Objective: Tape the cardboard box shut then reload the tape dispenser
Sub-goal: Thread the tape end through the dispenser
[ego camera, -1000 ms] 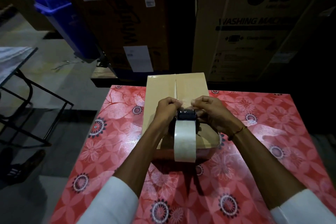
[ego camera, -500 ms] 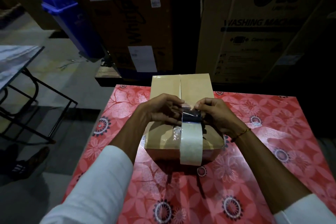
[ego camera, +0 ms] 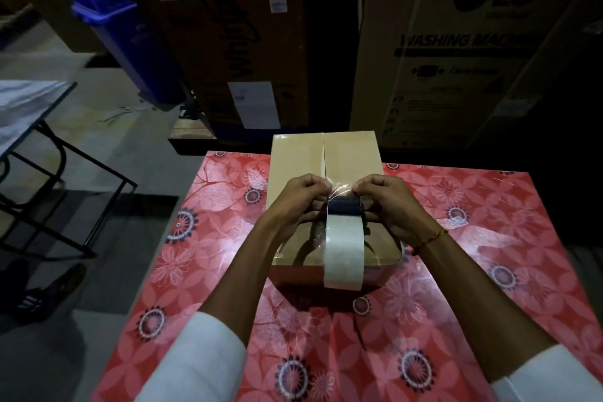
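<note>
Two bare hands work over the cardboard box (ego camera: 298, 166), which sits near the middle of a table with a red floral cover (ego camera: 208, 271). Nearest the viewer, a roll of pale tape (ego camera: 344, 254) hangs over the box's near edge, mounted in a dark tape dispenser (ego camera: 344, 206) that rests on the box top. The left hand (ego camera: 298, 202) and the right hand (ego camera: 390, 202) both curl in at the dispenser's far end, fingertips pinched on a clear, crinkled stretch of tape (ego camera: 341, 188) drawn out over the centre seam (ego camera: 323, 153). Both grips are clenched on that tape end, with the lower fingers seemingly steadying the dispenser; exactly how they touch it is hidden.

By my judgement the task is in its early part: the far run of the seam looks bare and slightly parted, and whether any tape already sticks to the near half cannot be told. Sealing along the seam is left, and then reloading the dispenser. Beyond the table stand large appliance cartons (ego camera: 456, 42).
</note>
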{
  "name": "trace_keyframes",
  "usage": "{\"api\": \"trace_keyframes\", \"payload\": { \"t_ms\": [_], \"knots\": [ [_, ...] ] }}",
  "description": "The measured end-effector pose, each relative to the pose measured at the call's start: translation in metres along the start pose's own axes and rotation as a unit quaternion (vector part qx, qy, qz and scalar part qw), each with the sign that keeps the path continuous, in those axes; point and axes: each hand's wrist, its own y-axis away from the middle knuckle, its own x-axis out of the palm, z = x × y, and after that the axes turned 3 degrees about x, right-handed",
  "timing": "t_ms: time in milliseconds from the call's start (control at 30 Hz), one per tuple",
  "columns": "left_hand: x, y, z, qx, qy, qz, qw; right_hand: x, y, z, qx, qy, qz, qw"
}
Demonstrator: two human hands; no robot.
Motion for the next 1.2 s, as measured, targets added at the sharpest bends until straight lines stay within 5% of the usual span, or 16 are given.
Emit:
{"api": "trace_keyframes", "payload": {
  "t_ms": [500, 733, 1200],
  "knots": [
    [0.015, -0.004, 0.004, 0.011, -0.016, -0.109, 0.994, -0.013, -0.002, 0.002, 0.063, -0.090, 0.082, 0.991],
    [0.015, -0.002, 0.003, 0.009, -0.027, -0.105, 0.994, -0.001, -0.004, -0.004, 0.012, -0.026, 0.008, 1.000],
    [0.002, -0.007, -0.005, -0.015, 0.023, -0.023, 0.999, 0.003, 0.004, -0.008, -0.064, -0.015, -0.021, 0.998]
  ]
}}
